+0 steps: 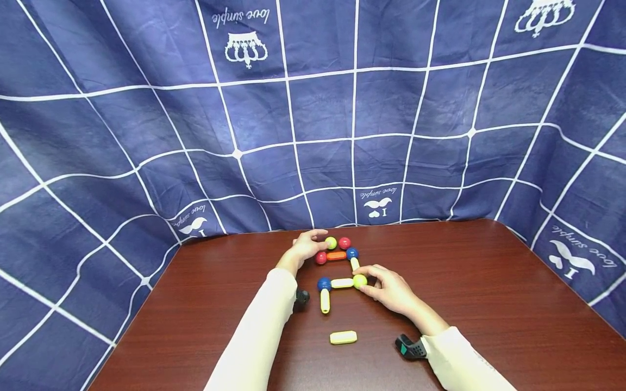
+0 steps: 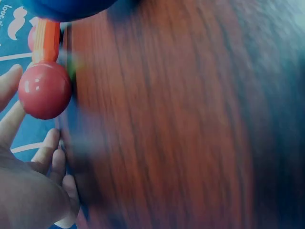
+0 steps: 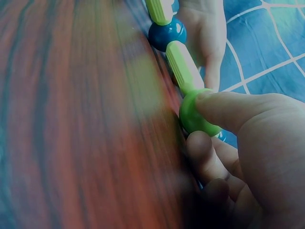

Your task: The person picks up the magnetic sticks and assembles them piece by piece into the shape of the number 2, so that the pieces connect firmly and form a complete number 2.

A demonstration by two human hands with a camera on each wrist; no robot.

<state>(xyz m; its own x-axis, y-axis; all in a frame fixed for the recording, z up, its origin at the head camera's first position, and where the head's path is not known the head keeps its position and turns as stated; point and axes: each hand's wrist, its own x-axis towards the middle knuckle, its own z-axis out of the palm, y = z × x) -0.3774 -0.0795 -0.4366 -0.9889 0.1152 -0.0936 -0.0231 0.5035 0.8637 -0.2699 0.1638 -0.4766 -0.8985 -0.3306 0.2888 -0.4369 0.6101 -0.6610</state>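
In the head view, the left arm runs up from the bottom centre in a white sleeve (image 1: pixel 259 331). The left hand (image 1: pixel 307 246) lies near the middle of the frame, fingers loosely extended rightward and apart, beside a far yellow-green ball (image 1: pixel 331 243) and the near red ball (image 1: pixel 320 258); whether it touches either, I cannot tell. The right arm slants in from the lower right, a black wristband (image 1: pixel 411 347) at its cuff. The right hand (image 1: pixel 393 293) points up and left, thumb and forefinger pinching the gripped yellow-green ball (image 1: pixel 360 281), right of centre. From that ball, one yellow rod (image 1: pixel 342 283) leads left to a blue ball, another up toward a second blue ball joined to an orange rod (image 1: pixel 336 256). A loose yellow rod (image 1: pixel 343 337) lies at lower centre.

In the left wrist view, the left hand fills the lower left, its thumb beside the near red ball at upper left, one finger passing behind it and the others pointing upward below.

In the right wrist view, the right hand enters from the lower right; its thumb lies across the gripped ball, with other fingers bent beneath. The left hand shows at upper right, behind the rods.
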